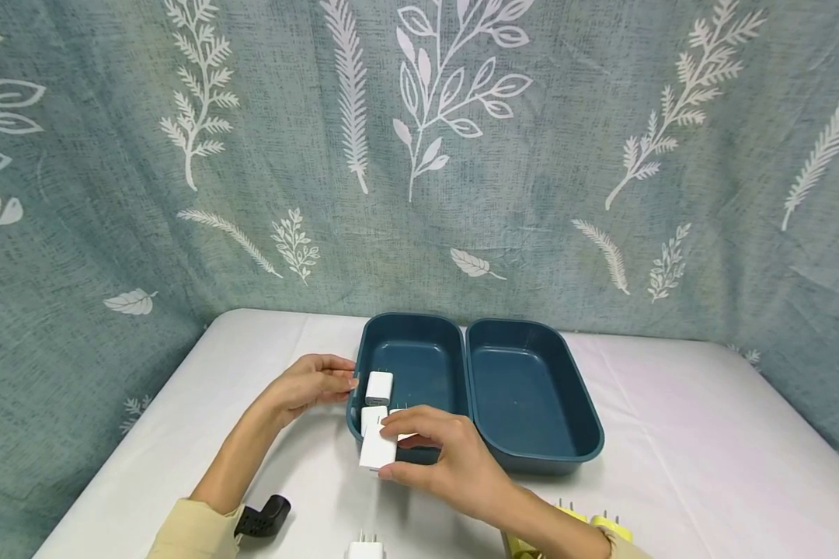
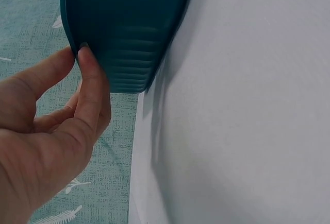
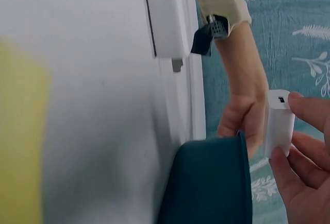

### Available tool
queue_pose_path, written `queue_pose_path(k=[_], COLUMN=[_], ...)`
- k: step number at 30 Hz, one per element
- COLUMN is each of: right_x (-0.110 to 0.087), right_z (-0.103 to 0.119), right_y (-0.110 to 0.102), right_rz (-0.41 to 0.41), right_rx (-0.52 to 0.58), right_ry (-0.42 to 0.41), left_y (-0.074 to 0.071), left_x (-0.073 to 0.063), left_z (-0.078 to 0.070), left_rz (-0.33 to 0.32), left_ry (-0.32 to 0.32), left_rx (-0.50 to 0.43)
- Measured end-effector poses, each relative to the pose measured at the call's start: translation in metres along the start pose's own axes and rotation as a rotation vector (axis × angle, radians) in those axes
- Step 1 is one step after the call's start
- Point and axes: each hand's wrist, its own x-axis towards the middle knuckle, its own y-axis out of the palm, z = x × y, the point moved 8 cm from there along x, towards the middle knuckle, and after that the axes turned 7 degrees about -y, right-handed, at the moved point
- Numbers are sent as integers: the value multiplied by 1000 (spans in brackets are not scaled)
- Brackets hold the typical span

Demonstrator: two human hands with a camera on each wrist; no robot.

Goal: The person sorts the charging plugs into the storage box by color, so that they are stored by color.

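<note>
My left hand (image 1: 311,388) pinches the left rim of a dark blue plastic bin (image 1: 426,353), with thumb and fingertip on either side of the rim in the left wrist view. My right hand (image 1: 454,462) holds a white USB charger (image 1: 378,448) above the bin's near left corner. That charger's small port shows on its end in the right wrist view. Inside the bin, a white charger (image 1: 379,387) stands along the left wall. Others sit nearer the front, partly hidden by the held charger and my fingers.
A second dark blue bin (image 1: 531,396) stands against the first one's right side. Near the front edge of view lies another white charger (image 1: 366,550), prongs up. Yellow chargers (image 1: 611,529) are partly behind my right forearm. A patterned curtain (image 1: 419,256) hangs behind the white table (image 1: 671,435).
</note>
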Motion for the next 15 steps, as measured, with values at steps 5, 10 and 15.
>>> queue_pose_path(k=[5,10,15], right_x=[2,4,8], right_z=[-15,-24,-31], right_y=[-5,-11,-19], right_rz=[-7,-10,4], right_rx=[36,48,43], right_ry=[86,126,177], left_y=[-1,-2,0], left_x=[0,-1,0], left_z=[-1,-1,0], left_rz=[4,4,0], left_ry=[9,10,2], left_rx=[-4,-8,-12])
